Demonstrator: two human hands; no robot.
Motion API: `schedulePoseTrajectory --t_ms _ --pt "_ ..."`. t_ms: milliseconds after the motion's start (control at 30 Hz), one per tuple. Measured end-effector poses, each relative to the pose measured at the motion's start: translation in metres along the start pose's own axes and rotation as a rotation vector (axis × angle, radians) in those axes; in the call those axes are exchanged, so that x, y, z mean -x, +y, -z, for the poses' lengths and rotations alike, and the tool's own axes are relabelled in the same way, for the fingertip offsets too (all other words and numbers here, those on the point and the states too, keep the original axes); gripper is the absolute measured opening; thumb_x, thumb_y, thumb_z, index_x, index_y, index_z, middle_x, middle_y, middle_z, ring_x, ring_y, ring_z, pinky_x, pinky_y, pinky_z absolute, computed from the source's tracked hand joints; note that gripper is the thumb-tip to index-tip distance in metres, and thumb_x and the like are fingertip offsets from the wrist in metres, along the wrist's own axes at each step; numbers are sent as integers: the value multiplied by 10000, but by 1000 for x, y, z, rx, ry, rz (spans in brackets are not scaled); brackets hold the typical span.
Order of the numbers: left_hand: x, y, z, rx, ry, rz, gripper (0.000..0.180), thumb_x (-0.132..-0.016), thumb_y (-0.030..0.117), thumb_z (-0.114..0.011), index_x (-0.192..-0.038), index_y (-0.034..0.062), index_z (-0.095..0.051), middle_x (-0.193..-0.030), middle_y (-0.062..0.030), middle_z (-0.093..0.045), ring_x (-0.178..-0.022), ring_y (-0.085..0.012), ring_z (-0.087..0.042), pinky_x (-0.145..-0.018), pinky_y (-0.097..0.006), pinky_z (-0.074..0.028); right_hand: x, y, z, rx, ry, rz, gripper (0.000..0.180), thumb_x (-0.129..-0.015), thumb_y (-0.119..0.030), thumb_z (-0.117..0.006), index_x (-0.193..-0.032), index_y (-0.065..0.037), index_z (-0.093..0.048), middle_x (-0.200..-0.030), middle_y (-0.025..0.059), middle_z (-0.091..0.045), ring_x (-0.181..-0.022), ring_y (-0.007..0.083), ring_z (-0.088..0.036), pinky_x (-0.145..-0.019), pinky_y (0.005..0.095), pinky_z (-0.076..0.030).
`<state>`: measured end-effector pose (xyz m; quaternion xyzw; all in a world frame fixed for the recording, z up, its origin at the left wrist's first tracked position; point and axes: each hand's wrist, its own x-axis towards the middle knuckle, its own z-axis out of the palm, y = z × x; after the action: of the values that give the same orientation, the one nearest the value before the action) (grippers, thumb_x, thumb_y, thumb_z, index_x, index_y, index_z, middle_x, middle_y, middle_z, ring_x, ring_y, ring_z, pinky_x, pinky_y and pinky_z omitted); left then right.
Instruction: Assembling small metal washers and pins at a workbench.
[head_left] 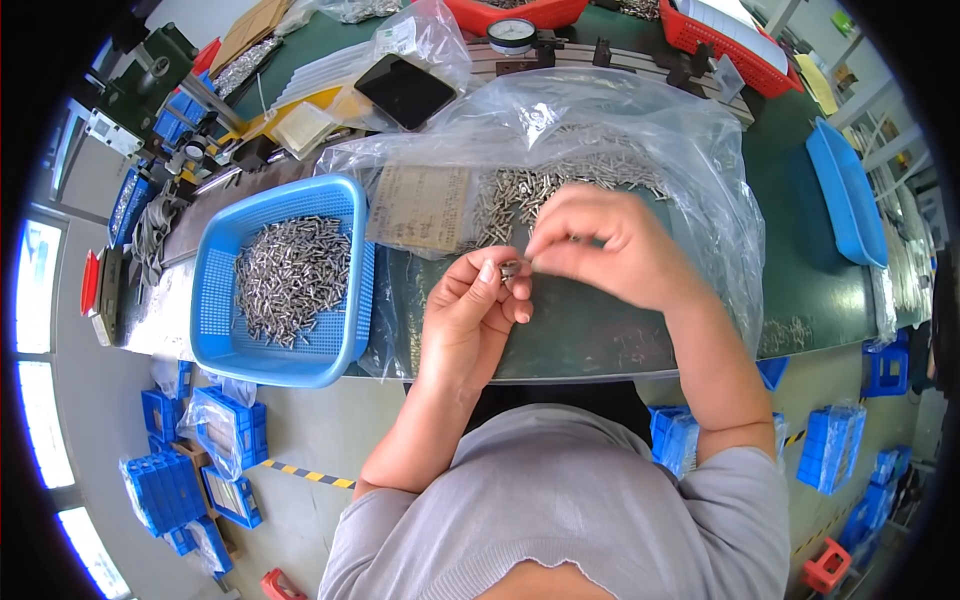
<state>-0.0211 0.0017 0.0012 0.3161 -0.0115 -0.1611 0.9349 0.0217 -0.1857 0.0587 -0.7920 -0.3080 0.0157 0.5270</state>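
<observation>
My left hand (470, 305) is closed, its thumb and fingers round a small shiny metal part (510, 269) whose exact kind is too small to tell. Close beside it, the thumb and index finger of my right hand (605, 245) come together in a pinch. Whatever lies between those right fingertips, if anything, is hidden. Behind both hands, many small metal pins (525, 190) lie loose in a spread-out clear plastic bag (690, 150). To the left stands a blue perforated basket (350, 330) with a heap of similar metal pins (295, 275) inside.
A brown cardboard piece (420, 205) lies under the plastic beside the pins. Further back are a black phone (405, 90), a dial gauge (512, 35) and a red basket (735, 50). At the right edge of the green table (815, 300) sits a blue tray (845, 195).
</observation>
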Motion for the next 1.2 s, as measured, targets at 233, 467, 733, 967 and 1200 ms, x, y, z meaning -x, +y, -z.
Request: schedulePoseTrajectory --t_ms 233,467,733,967,1200 --pt "-1 0 0 27 3 -8 215 -951 144 -497 -1092 -1 -570 -978 -107 -601 -820 -151 -558 -664 -280 -481 7 3 18 513 -108 -225 126 -712 -90 -697 -802 -36 -625 -770 67 -585 -723 224 -579 -643 326 -458" --pt "-1 1 -1 40 -9 -9 213 -952 140 -493 -1100 4 -563 -975 -110 -600 -828 -153 -556 -667 -282 -480 9 19 -1 677 -86 -122 164 -686 -145 -716 -759 -52 -601 -748 71 -594 -799 272 -580 -684 386 -460" --pt "1 1 1 12 4 30 169 -918 124 -552 -1062 35 -563 -977 -113 -596 -814 -154 -537 -640 -251 -437 1 -1 1 220 -10 -281 55 -783 -47 -654 -803 -43 -602 -713 37 -567 -664 143 -547 -644 256 -446" --pt "2 4 -6 4 3 58 143 -933 128 -536 -1026 22 -557 -899 -69 -589 -774 -138 -535 -629 -265 -446 0 8 -13 -483 -9 -268 82 -843 -83 -645 -863 -4 -632 -837 0 -560 -782 85 -561 -717 233 -451" --pt "2 3 -5 20 40 69 139 -935 138 -538 -1033 40 -556 -836 -33 -555 -753 -130 -516 -609 -256 -425 -2 7 -17 -390 -56 -261 68 -814 -52 -659 -858 -15 -622 -848 12 -549 -789 102 -539 -720 246 -437"
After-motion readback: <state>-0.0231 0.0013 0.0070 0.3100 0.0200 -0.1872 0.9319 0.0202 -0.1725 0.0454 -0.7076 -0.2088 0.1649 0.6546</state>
